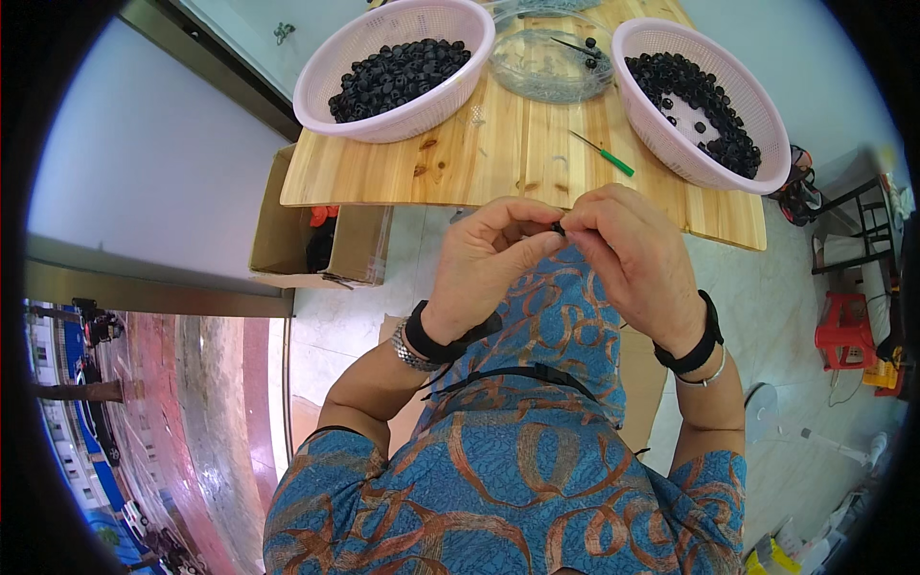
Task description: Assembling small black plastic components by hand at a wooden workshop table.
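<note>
Just past the table's near edge, my left hand [487,257] and my right hand [640,257] meet in front of me. Thumb and fingertips of both are closed on one small black part [558,228], mostly hidden by the fingers, so its exact kind cannot be made out. A thin screwdriver with a green handle [615,162] lies on the wooden table [537,163] just beyond my right hand. Many small round black parts fill the pink basket [316,117] at the far left. The pink basket [767,177] at the right holds more of them, spread around its bottom.
Between the baskets stands a clear round tray [508,81] with small clear pieces, a few black parts and a dark thin tool. An open cardboard box [359,254] sits below the table's left end. A red stool [843,331] is on the floor at right.
</note>
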A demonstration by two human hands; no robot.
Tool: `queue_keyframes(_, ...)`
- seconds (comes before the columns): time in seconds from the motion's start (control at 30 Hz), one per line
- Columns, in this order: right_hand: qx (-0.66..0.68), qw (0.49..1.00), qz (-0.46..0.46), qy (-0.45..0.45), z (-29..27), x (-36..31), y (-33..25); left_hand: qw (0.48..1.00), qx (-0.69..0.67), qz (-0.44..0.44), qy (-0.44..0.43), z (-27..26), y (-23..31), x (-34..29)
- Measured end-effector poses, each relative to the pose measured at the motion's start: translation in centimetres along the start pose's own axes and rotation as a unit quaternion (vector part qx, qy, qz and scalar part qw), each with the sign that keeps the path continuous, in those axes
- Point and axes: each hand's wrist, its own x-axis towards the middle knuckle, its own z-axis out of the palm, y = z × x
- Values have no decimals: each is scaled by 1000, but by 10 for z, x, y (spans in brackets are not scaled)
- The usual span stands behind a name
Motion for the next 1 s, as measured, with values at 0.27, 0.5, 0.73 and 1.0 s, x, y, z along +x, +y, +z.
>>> queue_keyframes(0.27, 291, 932, 217, -8, -4, -4, 10, 997, -67, -48, -8, -4, -3, 5)
queue_keyframes(0.5, 127, 964, 199, 121, -64, -3, 26, 965, -230, -124, 23, -7, -3, 12)
queue_keyframes(0.73, -224, 953, 172, -108, -143, 37, 131, 962, -236, -138, 15, -6, -12, 10)
queue_keyframes(1.0, -386, 814, 271, -339, -140, 72, 190, 959, -226, -170, -6, -5, -21, 13)
